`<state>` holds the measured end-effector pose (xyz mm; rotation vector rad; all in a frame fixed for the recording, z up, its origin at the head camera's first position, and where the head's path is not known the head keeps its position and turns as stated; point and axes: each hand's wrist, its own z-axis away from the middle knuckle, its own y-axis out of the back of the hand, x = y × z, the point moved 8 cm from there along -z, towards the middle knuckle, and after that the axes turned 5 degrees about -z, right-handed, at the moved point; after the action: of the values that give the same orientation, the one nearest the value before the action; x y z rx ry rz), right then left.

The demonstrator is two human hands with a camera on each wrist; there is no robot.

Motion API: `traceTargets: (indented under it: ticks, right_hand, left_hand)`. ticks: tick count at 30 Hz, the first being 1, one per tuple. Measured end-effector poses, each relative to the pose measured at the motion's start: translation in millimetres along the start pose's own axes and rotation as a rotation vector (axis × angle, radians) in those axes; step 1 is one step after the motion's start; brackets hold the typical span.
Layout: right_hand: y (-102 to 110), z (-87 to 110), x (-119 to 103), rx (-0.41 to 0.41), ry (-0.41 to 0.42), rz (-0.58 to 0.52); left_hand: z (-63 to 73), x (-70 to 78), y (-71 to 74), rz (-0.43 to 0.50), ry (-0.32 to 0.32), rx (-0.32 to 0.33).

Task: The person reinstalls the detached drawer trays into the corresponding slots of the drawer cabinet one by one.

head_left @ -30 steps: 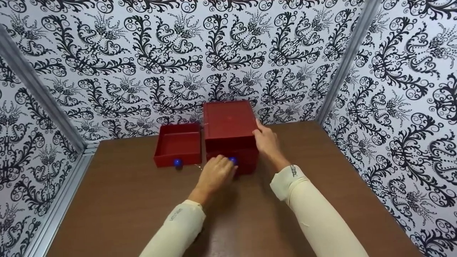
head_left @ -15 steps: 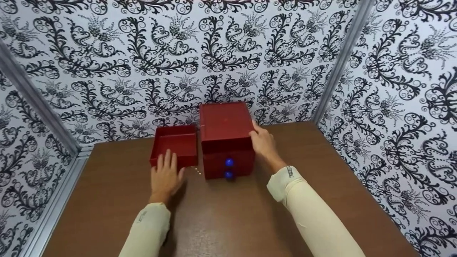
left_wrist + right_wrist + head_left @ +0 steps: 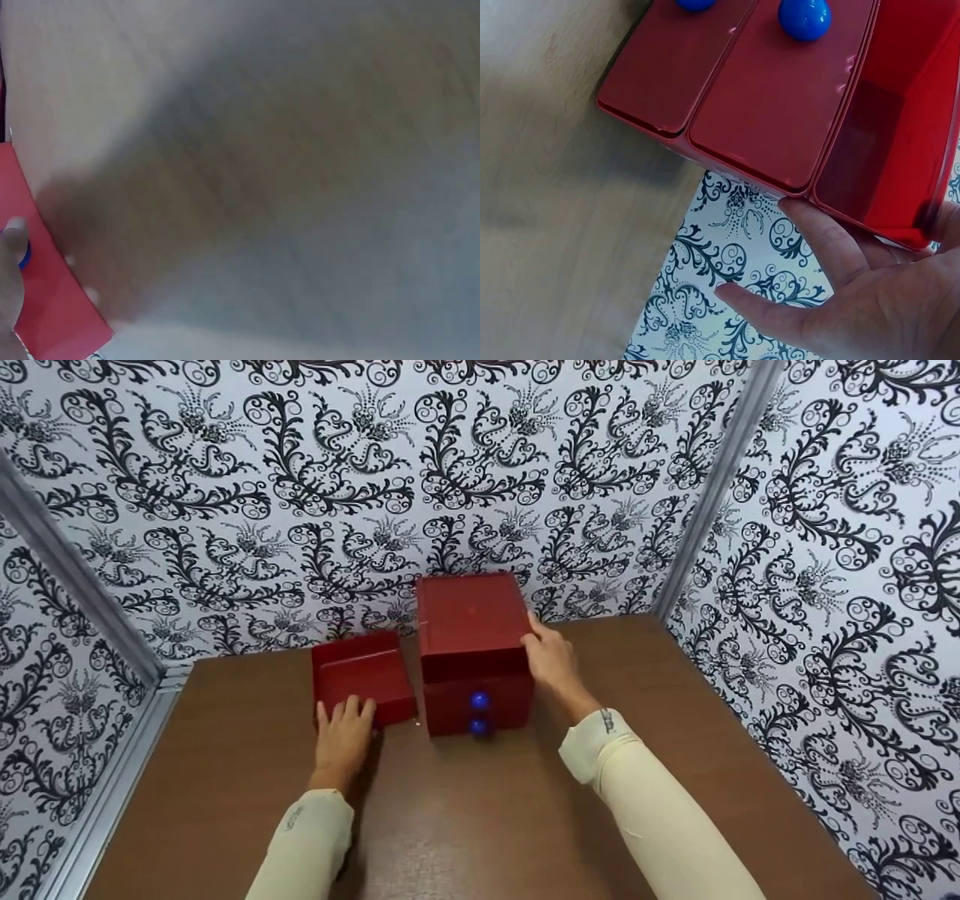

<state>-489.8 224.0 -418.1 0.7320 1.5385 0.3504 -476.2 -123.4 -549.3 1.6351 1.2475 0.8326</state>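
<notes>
A red drawer cabinet [image 3: 472, 611] stands near the back wall. Its top slot is vacant, and two drawers with blue knobs [image 3: 479, 700] fill the slots below. My right hand [image 3: 555, 664] holds the cabinet's right side at the upper front edge; in the right wrist view, some fingers press the side while another stretches away from it. The loose red drawer [image 3: 395, 712] lies skewed to the cabinet's left. My left hand [image 3: 345, 742] grips its front wall, fingers over the rim. In the left wrist view, my thumb [image 3: 13, 232] covers much of the blue knob [image 3: 26, 256].
Patterned walls rise behind and beside the brown table [image 3: 480, 810]. A metal post [image 3: 712, 502] stands in the back right corner. Beside the drawer's right front corner, a small shiny strand [image 3: 417, 722] lies partly hidden on the table.
My left hand has left the cabinet's front knobs, moved left and taken hold of the loose drawer, which has turned and come slightly forward. My right hand stays on the cabinet.
</notes>
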Motion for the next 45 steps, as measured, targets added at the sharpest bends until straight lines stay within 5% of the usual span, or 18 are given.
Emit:
traceTargets:
  ticks: [13, 23, 35, 39, 45]
  right_hand:
    - [1, 0.4, 0, -0.002, 0.014, -0.018]
    - [2, 0.8, -1, 0.002, 0.019, -0.051]
    - [4, -3.5, -1, -0.059, 0.020, -0.055]
    - [8, -5.3, -1, -0.078, 0.029, -0.078]
    - [6, -5.9, -1, -0.089, 0.041, -0.089]
  left_hand:
    - [21.2, 8.4, 19.7, -0.105, -0.131, 0.129]
    - [59.7, 20.1, 82.8, -0.131, -0.201, 0.191]
    - [137.4, 73.3, 186.3, -0.140, -0.313, 0.338]
    - [155.2, 95.4, 202.7, -0.126, -0.362, 0.412]
    - [170.1, 130.1, 202.5, -0.125, -0.434, 0.589]
